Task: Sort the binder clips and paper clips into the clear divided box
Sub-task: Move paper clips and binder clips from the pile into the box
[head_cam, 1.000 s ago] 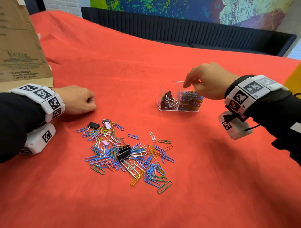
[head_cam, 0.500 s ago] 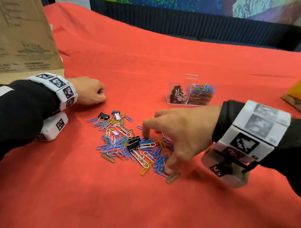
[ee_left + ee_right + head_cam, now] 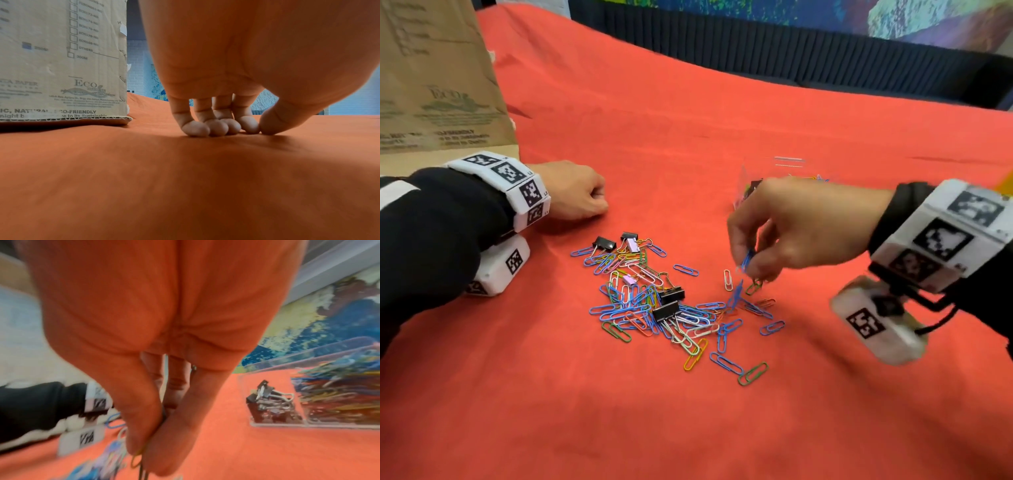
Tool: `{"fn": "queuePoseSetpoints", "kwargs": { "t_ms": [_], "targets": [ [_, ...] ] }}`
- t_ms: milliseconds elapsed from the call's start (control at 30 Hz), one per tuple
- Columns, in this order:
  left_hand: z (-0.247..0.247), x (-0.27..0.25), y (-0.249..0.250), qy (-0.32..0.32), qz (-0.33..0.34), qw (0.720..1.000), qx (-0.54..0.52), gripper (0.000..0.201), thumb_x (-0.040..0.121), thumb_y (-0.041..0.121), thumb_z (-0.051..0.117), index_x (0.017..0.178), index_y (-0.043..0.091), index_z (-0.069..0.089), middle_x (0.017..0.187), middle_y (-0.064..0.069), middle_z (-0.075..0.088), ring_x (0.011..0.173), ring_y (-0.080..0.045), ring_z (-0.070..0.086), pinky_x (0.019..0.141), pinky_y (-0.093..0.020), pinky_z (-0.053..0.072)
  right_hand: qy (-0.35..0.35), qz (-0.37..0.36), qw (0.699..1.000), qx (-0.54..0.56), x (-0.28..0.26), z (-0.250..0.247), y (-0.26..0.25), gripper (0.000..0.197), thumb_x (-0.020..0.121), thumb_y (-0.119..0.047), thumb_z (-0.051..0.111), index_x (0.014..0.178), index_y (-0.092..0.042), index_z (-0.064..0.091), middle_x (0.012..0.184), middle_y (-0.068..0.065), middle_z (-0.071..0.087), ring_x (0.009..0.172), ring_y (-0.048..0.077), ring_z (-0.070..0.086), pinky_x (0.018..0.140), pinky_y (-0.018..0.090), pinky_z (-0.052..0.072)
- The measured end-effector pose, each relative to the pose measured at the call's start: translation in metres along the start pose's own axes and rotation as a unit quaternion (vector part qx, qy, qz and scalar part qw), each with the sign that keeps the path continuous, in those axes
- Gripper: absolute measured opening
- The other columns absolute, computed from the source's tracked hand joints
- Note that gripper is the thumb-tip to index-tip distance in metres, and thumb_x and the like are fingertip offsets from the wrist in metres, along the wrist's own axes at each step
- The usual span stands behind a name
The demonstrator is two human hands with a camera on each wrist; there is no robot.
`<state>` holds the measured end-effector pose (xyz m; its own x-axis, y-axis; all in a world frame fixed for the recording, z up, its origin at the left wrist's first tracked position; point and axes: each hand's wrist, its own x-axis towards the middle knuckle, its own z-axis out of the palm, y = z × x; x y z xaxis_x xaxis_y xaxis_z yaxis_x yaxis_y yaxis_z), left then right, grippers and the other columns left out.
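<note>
Red tablecloth under a loose pile of paper clips and black binder clips. Head view: right hand above the pile's right edge, fingertips pinching a few paper clips; left hand curled, resting empty on the cloth; clear divided box mostly hidden behind the right hand. Left wrist view: curled fingers touch the cloth beside a cardboard box. Right wrist view: thumb and fingers closed on clips; the box holds binder clips in its left compartment, paper clips in its right.

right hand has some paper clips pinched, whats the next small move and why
Probably lift and carry them back to the clear box, dropping them in its paper clip side. The right hand already pinches paper clips just above the pile, and one blue clip dangles, so lift slowly.
</note>
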<state>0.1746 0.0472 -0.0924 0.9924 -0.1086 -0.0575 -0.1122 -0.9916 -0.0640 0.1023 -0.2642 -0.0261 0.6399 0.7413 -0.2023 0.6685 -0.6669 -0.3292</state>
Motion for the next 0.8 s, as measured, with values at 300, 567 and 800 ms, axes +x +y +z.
{"fn": "queuePoseSetpoints", "kwargs": {
  "t_ms": [300, 567, 800],
  "targets": [
    [0.0, 0.001, 0.0, -0.004, 0.005, 1.0, 0.015, 0.023, 0.09, 0.033, 0.05, 0.075, 0.017, 0.055, 0.073, 0.002, 0.06, 0.075, -0.026, 0.053, 0.069, -0.028, 0.035, 0.206, 0.146, 0.964, -0.087, -0.012, -0.093, 0.064, 0.014, 0.078, -0.011, 0.079, 0.076, -0.023, 0.072, 0.07, -0.007, 0.075, 0.065, 0.008, 0.074, 0.068, 0.022, 0.055],
    [-0.002, -0.002, 0.002, -0.006, -0.001, 1.0, 0.007, 0.023, 0.09, 0.034, 0.05, 0.076, 0.017, 0.056, 0.074, 0.002, 0.061, 0.075, -0.024, 0.053, 0.068, -0.027, 0.034, 0.22, 0.231, 0.929, -0.189, 0.016, -0.07, 0.116, 0.019, 0.069, -0.01, 0.077, 0.077, -0.027, 0.075, 0.078, -0.002, 0.072, 0.074, 0.022, 0.065, 0.07, 0.03, 0.05],
    [-0.001, 0.0, -0.002, -0.004, 0.002, 1.0, 0.002, 0.023, 0.089, 0.034, 0.05, 0.075, 0.017, 0.055, 0.072, 0.003, 0.061, 0.072, -0.022, 0.052, 0.069, -0.028, 0.036, 0.257, 0.185, 0.936, -0.152, 0.011, -0.073, 0.107, 0.023, 0.074, -0.009, 0.075, 0.087, -0.027, 0.077, 0.079, -0.008, 0.073, 0.081, 0.016, 0.069, 0.088, 0.032, 0.053]
  ]
}}
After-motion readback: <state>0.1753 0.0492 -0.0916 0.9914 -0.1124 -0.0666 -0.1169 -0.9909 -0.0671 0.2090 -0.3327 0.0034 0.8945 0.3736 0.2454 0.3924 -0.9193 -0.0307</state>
